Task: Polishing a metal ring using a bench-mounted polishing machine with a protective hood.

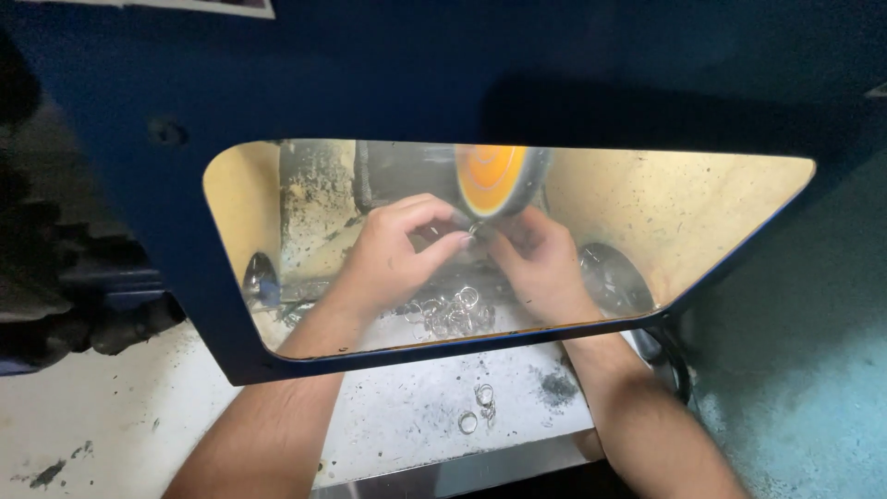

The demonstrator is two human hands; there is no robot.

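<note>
Both my hands reach in under a blue hood with a clear window (647,212). My left hand (397,249) and my right hand (536,259) meet at a small metal ring (475,228), pinched between their fingertips. The ring is held against the lower edge of an orange buffing wheel (494,180). Below the hands lies a heap of several metal rings (453,312) on the dusty white bench.
Several loose rings (479,407) lie on the white bench (111,416) outside the hood, near a patch of dark dust (557,386). The blue hood frame (185,231) surrounds the window. A teal floor (804,370) lies to the right.
</note>
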